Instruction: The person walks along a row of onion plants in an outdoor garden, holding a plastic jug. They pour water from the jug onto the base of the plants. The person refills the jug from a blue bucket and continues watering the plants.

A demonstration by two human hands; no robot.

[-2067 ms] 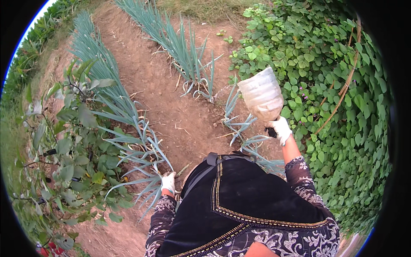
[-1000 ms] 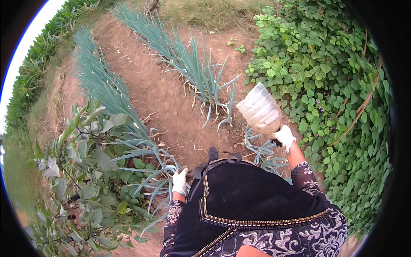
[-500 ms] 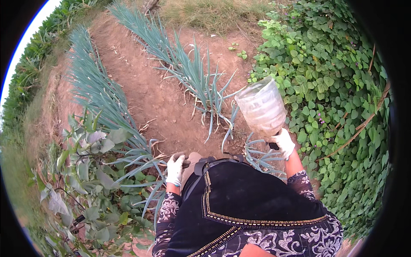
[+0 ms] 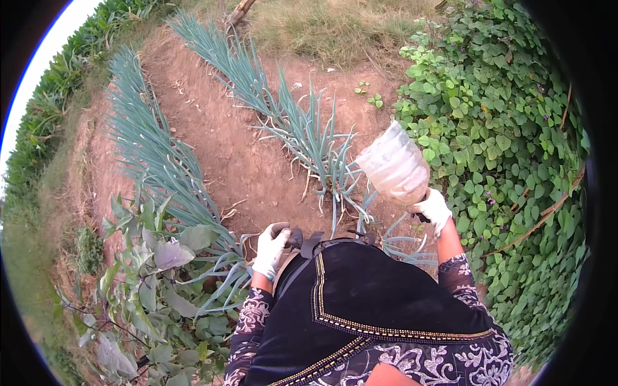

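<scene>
My right hand, in a white glove, grips the narrow lower end of a cloudy, clear plastic bottle that looks cut off at its wide end. The wide end points up and away to the left; what is inside cannot be made out. Dark glove fingers show beneath the bottle. My left hand wears a white glove with dark finger parts. Its fingers are bent and apart beside a grey strap at my waist, and nothing can be made out in them. Green onion plants grow just ahead, between the hands.
Another row of green onions runs along the left, with bare brown soil between the rows. Leafy vines crowd the right side. A broad-leaved plant stands near my left arm. Dry grass and a wooden branch lie beyond.
The view has shifted slightly. My left hand has risen a little and turned, its fingers closer to the waist strap. The bottle has tipped slightly in my right hand, which keeps its grip.
</scene>
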